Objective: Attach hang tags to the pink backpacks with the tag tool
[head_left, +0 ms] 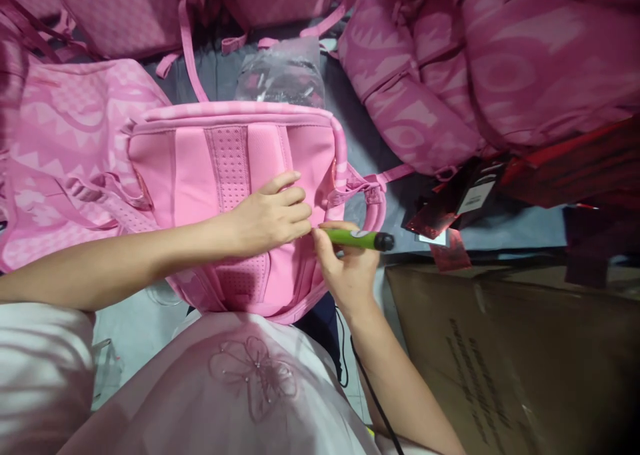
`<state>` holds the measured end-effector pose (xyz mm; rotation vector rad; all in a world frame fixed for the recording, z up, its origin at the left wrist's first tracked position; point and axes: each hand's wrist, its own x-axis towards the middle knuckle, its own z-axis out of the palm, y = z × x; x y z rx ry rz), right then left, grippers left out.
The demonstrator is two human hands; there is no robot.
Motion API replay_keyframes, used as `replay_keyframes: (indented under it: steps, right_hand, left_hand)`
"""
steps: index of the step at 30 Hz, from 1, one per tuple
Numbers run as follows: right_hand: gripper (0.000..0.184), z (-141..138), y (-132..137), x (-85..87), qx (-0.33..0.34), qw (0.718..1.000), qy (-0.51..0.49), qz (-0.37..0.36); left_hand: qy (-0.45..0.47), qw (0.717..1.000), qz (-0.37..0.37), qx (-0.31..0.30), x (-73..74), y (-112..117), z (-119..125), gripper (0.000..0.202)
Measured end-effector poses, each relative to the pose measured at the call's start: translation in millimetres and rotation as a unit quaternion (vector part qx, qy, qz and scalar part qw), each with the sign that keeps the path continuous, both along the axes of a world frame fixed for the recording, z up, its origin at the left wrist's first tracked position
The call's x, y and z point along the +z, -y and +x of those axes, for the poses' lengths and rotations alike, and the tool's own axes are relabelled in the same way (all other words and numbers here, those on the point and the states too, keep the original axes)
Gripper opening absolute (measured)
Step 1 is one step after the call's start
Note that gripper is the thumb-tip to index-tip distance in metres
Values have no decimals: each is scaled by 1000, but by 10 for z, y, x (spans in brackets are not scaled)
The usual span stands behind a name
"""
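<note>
While one cardboard box [500, 348] is running out of view, one pink backpack [233, 168] is facing you, padded panel showing. Your left hand [267, 216] is resting on it; whether its curled fingers are pinching fabric, I cannot tell. Your right hand [353, 272] is clamping one green pen [345, 237], its tip hiding.

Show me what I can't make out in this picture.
In the head view:
Green pen-like tool: left end, hidden between left hand and right hand.
Pink backpack: front, hidden behind its back panel.
Cardboard box: printing, blurred.
Black tag: lettering, too small.
Rear bag: cut off by top edge.
</note>
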<state>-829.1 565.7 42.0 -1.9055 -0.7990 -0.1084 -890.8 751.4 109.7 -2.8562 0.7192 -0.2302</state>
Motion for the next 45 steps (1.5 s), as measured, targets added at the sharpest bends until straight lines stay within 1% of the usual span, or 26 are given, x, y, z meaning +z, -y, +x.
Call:
replay_keyframes:
  steps: [3, 5, 7, 9, 11, 14, 15, 16, 17, 18, 19, 20, 22, 23, 25, 27, 29, 31, 32, 33, 35, 36, 38, 40, 43, 45]
  right_hand:
    - [31, -28, 31, 1, -9, 999, -14, -29]
    - [30, -62, 77, -11, -19, 999, -34, -25]
    - [26, -105, 120, -8, 1, 999, -35, 27]
    - [29, -166, 148, 58, 31, 996, 10, 78]
    - [33, -260, 181, 235, 34, 989, 92, 109]
    - [33, -391, 306, 679, 15, 969, 196, 148]
    - [33, -399, 360, 832, 28, 962, 223, 155]
    - [35, -380, 406, 960, 62, 956, 245, 151]
    - [37, -338, 432, 1051, 102, 946, 271, 144]
    - [40, -279, 431, 1093, 143, 933, 301, 133]
    - [41, -213, 400, 1083, 178, 921, 326, 119]
    - [39, -146, 340, 1025, 206, 912, 341, 102]
    - [30, -28, 164, 805, 249, 907, 335, 62]
    - [27, 19, 69, 674, 265, 909, 319, 44]
    - [26, 77, -94, 444, 282, 915, 288, 19]
    - [28, 73, -194, 321, 280, 918, 279, 25]
    - [31, -2, -245, 304, 275, 918, 282, 40]
    - [35, -139, -270, 331, 266, 920, 280, 69]
    - [38, -220, -275, 337, 257, 923, 274, 87]
    - [41, -299, -275, 331, 246, 926, 268, 104]
    - [45, -418, -256, 284, 223, 931, 261, 121]
    - [45, -444, -239, 249, 215, 934, 261, 116]
    - [44, -419, -198, 187, 220, 937, 260, 82]
    - [41, -323, -165, 154, 230, 941, 243, 53]
    - [36, -182, -157, 139, 251, 949, 188, 37]
    - [39, -137, -182, 112, 233, 962, 139, 26]
  left_hand:
    - [-9, 998, 34, -45, 165, -123, 142, 29]
    - [-22, 998, 56, -32, 280, -215, 264, 25]
    - [-36, 998, 51, -12, 402, -249, 337, 32]
    - [-35, 999, 8, -9, 567, -182, 277, 34]
    - [-4, 1000, -20, -2, 807, -13, 39, 32]
    - [69, 997, 8, 44, 1259, 367, -512, 36]
    - [89, 994, 12, 65, 1390, 499, -685, 39]
    - [101, 991, 2, 90, 1483, 615, -833, 40]
    - [104, 987, -18, 118, 1525, 706, -951, 41]
    - [98, 983, -42, 147, 1510, 763, -1039, 40]
    - [85, 978, -65, 178, 1437, 781, -1099, 38]
    - [68, 971, -84, 212, 1317, 758, -1132, 36]
    - [33, 954, -108, 276, 1005, 606, -1133, 30]
    - [14, 949, -117, 291, 856, 494, -1114, 27]
    - [-12, 952, -142, 272, 653, 248, -1067, 23]
    - [21, 959, -157, 235, 614, 34, -1028, 24]
    - [93, 958, -150, 225, 676, -120, -970, 25]
    - [114, 954, -129, 243, 730, -223, -847, 47]
    - [98, 953, -116, 263, 727, -263, -756, 60]
    - [70, 950, -100, 288, 701, -300, -650, 67]
    - [16, 940, -67, 333, 593, -366, -422, 65]
    - [-2, 938, -54, 341, 527, -394, -317, 62]
    - [-14, 947, -39, 318, 406, -432, -167, 64]
    - [-3, 965, -30, 261, 330, -436, -114, 74]
    - [0, 981, 3, 195, 296, -384, -149, 98]
    - [-17, 979, 45, 197, 287, -334, -165, 114]
